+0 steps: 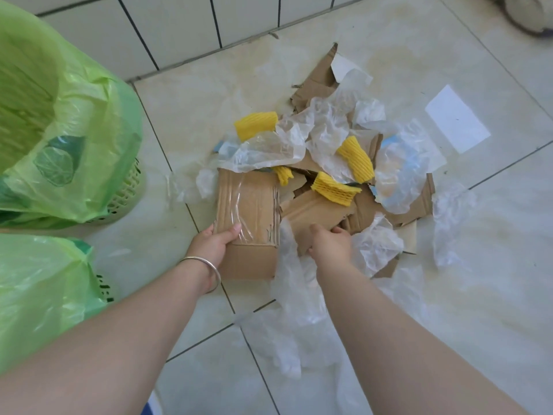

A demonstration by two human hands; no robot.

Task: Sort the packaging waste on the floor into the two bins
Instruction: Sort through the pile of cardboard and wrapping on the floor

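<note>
A pile of packaging waste lies on the tiled floor: torn brown cardboard, crumpled clear plastic film (326,127) and several yellow foam nets (256,125). My left hand (214,244), a bangle on its wrist, grips the near edge of a taped cardboard box piece (248,202). My right hand (330,239) is closed on the edge of a torn cardboard piece (311,211) beside it. Two bins lined with green bags stand at the left, one far (89,130) and one near (48,283).
A white tiled wall runs along the back. A white paper sheet (457,118) lies on the floor at the right. More clear plastic (452,223) is strewn right of the pile and under my right forearm. A grey object sits at the top right corner.
</note>
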